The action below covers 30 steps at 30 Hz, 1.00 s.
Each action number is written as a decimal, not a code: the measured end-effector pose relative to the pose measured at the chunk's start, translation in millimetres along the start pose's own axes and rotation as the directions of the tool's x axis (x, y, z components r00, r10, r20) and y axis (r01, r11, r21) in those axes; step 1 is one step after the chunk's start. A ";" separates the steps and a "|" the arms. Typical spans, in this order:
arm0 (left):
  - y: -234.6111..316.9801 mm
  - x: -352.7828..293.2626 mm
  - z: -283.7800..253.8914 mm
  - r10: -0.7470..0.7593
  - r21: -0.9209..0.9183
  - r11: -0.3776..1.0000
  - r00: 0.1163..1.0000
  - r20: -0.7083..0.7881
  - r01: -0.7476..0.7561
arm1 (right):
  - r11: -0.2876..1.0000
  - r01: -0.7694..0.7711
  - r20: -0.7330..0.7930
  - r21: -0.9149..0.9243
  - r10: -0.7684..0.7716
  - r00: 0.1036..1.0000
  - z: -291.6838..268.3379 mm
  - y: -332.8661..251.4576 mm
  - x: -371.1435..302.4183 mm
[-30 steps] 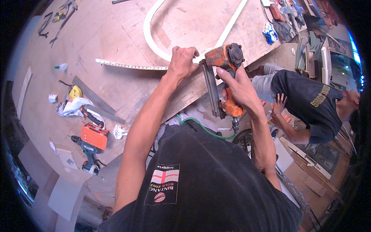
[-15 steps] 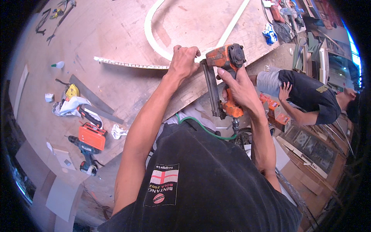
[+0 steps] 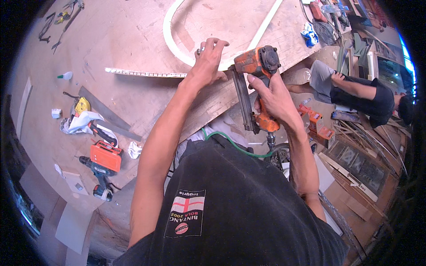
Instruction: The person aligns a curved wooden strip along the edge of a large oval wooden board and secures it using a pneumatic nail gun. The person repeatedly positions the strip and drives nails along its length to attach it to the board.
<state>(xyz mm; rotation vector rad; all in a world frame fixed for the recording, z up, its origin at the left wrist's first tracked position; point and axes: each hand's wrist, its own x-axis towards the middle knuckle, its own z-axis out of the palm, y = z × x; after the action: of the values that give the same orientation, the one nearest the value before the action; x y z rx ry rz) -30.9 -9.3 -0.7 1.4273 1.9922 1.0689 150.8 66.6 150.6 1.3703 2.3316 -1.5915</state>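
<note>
My right hand is wrapped round the grip of an orange and black nail gun, with a green air hose running to its lower end. Its nose meets the white curved strip, which bends in a loop on the wooden worktable. Over the strip, just left of the nose, is my left hand, open, fingers lifted and thumb spread apart. Part of the strip is hidden beneath it. A slotted end of the white strip reaches out to the left of my wrist.
On the left lie a cordless drill, an orange case, a yellow tape measure, a handsaw and a small bottle. Clamps rest far left. Another person is at the right, near orange boxes and wood scraps.
My left hand has loosened from a closed grip, its fingers lifting and thumb spreading. The nail gun has shifted slightly left. The other person has turned and moved an arm.
</note>
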 end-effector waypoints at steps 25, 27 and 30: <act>5.2 -6.4 23.5 0.065 0.202 0.979 0.989 -0.136 -0.036 | 0.940 -0.054 -0.199 0.337 0.127 0.972 -22.2 41.4 -49.6; -1.4 -5.2 20.2 0.103 0.143 0.986 0.988 -0.114 -0.086 | 0.928 -0.070 -0.200 0.366 0.152 0.968 -22.7 41.7 -49.6; -12.7 -8.7 6.3 0.222 0.220 0.952 0.975 -0.025 -0.212 | 0.924 -0.068 -0.208 0.375 0.156 0.966 -24.4 41.4 -51.1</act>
<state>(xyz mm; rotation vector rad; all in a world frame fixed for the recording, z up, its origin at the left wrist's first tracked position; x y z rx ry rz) -30.4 -17.3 -15.2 1.7851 2.0746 1.0088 220.0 56.3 154.0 1.8224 2.0858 -2.0025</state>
